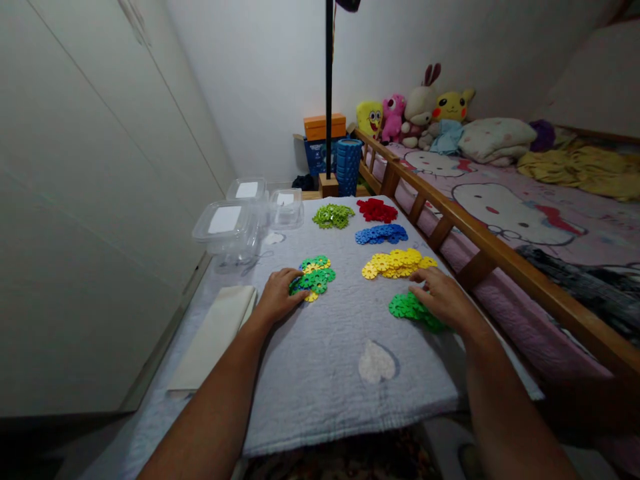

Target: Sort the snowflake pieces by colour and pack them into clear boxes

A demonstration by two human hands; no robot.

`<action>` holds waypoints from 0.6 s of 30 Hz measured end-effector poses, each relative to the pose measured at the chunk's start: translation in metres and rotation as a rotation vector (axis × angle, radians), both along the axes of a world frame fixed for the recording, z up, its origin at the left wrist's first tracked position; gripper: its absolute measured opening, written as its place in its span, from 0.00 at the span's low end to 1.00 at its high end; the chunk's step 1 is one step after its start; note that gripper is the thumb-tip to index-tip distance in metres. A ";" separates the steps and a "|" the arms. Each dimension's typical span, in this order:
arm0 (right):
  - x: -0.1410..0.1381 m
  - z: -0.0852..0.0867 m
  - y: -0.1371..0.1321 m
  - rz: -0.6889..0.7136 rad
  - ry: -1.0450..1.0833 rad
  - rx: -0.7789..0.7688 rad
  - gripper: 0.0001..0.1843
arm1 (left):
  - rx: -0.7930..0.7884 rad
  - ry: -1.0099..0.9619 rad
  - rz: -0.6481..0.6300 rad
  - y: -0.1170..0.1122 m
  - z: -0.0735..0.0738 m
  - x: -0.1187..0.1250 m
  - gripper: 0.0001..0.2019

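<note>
My left hand (278, 295) rests on a joined cluster of green and yellow snowflake discs (316, 275), fingers curled on its near edge. My right hand (442, 297) lies over a loose pile of dark green discs (406, 307), its fingertips pinched at the pile's top. Beyond it are a yellow pile (397, 263), a blue pile (381, 234), a red pile (377, 210) and a light green pile (333, 215). All lie on a grey quilted cloth (330, 360).
Clear plastic lidded boxes (231, 230) stand at the cloth's far left, and a folded cream cloth (216, 333) lies at the left. A wooden bed rail (480, 243) runs along the right, with plush toys (420, 110) behind. A black pole (329, 93) rises at the back.
</note>
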State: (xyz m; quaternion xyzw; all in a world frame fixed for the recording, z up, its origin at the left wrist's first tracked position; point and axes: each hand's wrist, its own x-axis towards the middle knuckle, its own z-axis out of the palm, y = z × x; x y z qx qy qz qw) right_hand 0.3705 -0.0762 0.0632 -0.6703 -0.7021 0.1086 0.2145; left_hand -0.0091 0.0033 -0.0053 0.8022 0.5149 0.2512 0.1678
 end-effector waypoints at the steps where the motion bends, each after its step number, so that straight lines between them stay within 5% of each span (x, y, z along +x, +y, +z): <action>1: -0.011 0.003 0.005 0.036 0.012 0.006 0.08 | 0.001 -0.002 -0.001 0.000 0.000 0.000 0.21; 5: -0.070 0.004 0.028 0.265 0.036 -0.035 0.08 | -0.005 -0.009 0.009 -0.001 -0.002 0.000 0.22; 9: -0.130 -0.014 0.045 0.439 -0.016 -0.019 0.13 | 0.012 -0.021 0.003 0.000 -0.002 0.000 0.19; 14: -0.171 -0.051 0.049 0.346 -0.023 0.160 0.25 | 0.005 -0.025 0.002 0.000 -0.001 0.000 0.17; 18: -0.176 -0.067 0.050 0.326 -0.005 0.162 0.17 | 0.005 -0.035 0.011 -0.002 0.001 0.000 0.18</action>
